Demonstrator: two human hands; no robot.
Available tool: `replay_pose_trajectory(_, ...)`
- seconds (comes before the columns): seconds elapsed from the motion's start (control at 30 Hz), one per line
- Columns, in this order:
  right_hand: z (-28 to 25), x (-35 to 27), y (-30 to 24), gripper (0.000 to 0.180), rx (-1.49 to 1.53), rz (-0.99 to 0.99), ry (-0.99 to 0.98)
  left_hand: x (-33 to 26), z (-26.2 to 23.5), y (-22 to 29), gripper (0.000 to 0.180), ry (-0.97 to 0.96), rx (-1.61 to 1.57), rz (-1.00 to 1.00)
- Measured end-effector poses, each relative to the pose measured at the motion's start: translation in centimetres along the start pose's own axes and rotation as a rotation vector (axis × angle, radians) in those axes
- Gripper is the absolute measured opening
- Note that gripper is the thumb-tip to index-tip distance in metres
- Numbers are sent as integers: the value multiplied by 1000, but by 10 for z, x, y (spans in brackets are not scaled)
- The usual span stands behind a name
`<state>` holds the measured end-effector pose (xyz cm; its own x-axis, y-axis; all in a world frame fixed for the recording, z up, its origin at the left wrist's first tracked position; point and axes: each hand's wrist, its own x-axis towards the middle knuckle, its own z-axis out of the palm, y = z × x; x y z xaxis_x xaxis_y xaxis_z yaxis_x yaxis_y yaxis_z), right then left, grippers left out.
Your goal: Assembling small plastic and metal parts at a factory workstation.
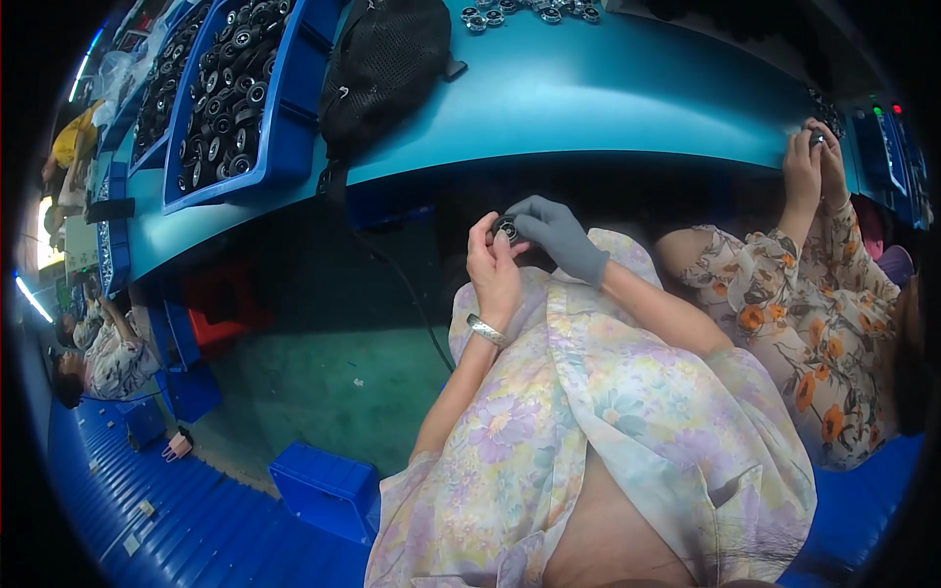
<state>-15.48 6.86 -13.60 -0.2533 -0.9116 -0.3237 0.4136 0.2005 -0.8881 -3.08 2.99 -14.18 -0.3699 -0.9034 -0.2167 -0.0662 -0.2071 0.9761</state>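
Observation:
Over my lap, in front of the table edge, both hands are closed round one small black wheel (507, 228) with a silvery ring on its face. My left hand (492, 265) is bare, with a silver bracelet on the wrist; its thumb and fingers grip the wheel's left and lower side. My right hand (561, 235) wears a grey glove with bare fingertips showing below, and its fingers press on the wheel's right side. Parts of the wheel are hidden behind the fingers.
A blue crate (279, 147) full of black wheels stands on the blue-green table (588, 93). A black bag (387, 73) lies beside it, silvery round parts (549, 12) at the back. A co-worker (818, 323) sits at right. A blue bin (323, 490) is on the floor.

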Motion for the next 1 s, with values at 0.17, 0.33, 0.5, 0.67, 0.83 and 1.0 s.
replay_pose_trajectory(0.17,-2,-10,-1,18,-205,-64,5,-1,-4,17,25,-126,232,24)
replay_pose_trajectory(0.33,6,-17,-10,16,-158,-36,72,0,-9,36,22,-231,448,16)
replay_pose_trajectory(0.5,12,-23,8,11,-241,-113,147,-12,-9,30,16,-199,495,-26)
replay_pose_trajectory(0.67,12,-28,12,8,-408,-225,217,-20,-8,24,15,-158,569,64)
replay_pose_trajectory(0.83,6,-28,2,15,-214,-117,92,-15,-9,21,16,-137,129,-226)
replay_pose_trajectory(1.0,2,-33,-3,19,-238,-22,34,-13,-11,35,15,-236,257,-154)
